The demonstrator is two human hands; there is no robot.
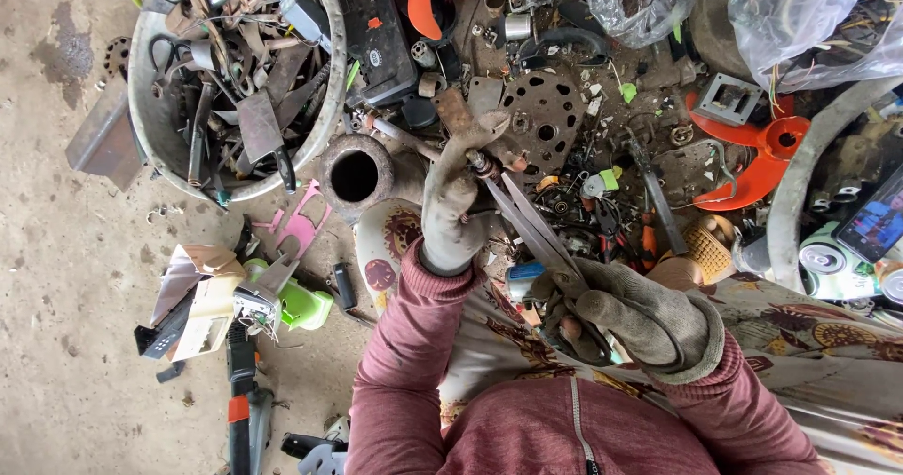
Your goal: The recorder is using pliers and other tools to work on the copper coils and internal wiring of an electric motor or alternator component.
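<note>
In the upper left of the frame stood the biggest thing, a round metal tub (141, 108) heaped with rusty scrap blades and strips, resting on the concrete floor (56, 277). Across the upper right lay a wide litter of parts, among them orange fan blades (752, 146), a perforated rusty disc (541, 118) and clear plastic bags (800, 14). At the bottom centre showed the person's maroon sleeves and a patterned cloth (809, 324) over the lap. Just right of the tub sat a short rusty pipe (355, 176), its open mouth facing up. At centre the long metal shears (531, 230) ran diagonally, the blades nearly together, between both gloved hands. The right hand (630, 320), lower right of centre, was clamped round the handles. The left hand (451, 202), above it, was closed round a small rusty piece (475, 160) that met the blade tips. At lower left lay a green and white broken gadget (273, 301).
</note>
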